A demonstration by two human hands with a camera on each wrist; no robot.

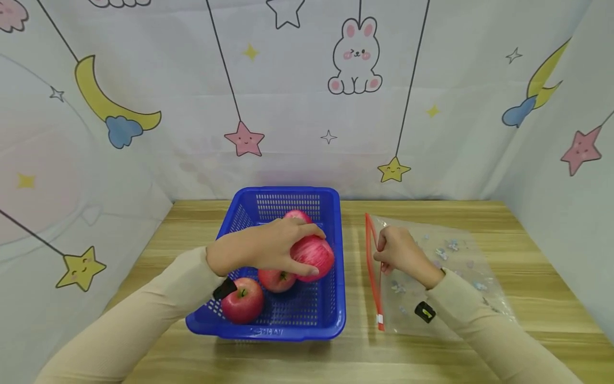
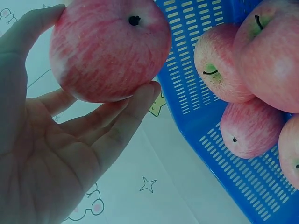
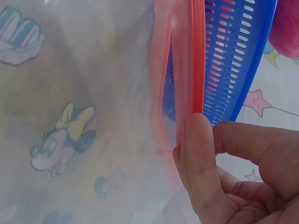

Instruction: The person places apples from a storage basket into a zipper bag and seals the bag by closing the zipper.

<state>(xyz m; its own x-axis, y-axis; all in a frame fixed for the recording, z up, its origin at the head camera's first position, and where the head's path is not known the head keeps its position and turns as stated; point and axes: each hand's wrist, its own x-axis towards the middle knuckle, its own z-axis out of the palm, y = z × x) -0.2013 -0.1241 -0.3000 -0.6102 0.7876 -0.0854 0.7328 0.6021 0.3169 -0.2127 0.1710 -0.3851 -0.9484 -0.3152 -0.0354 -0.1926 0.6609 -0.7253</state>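
My left hand [image 1: 275, 242] grips a red-striped apple [image 1: 314, 258] above the right part of a blue plastic basket [image 1: 338, 298]. In the left wrist view the thumb and fingers spread round this apple [image 2: 110, 51]. Several more apples lie in the basket, one at its near left corner [image 1: 242, 301]. To the right, my right hand [image 1: 400, 255] pinches the red-edged mouth of a clear zip bag [image 1: 431, 314] printed with small cartoon figures. The right wrist view shows thumb and finger on the red zip strip [image 3: 198, 60], with a narrow gap between the bag's two sides.
Basket and bag stand side by side on a wooden table [image 1: 355, 357], a strip of tabletop between them. A white cloth [image 1: 297, 106] printed with stars, moons and a rabbit hangs behind and on both sides. A white slider [image 1: 380, 319] sits at the zip's near end.
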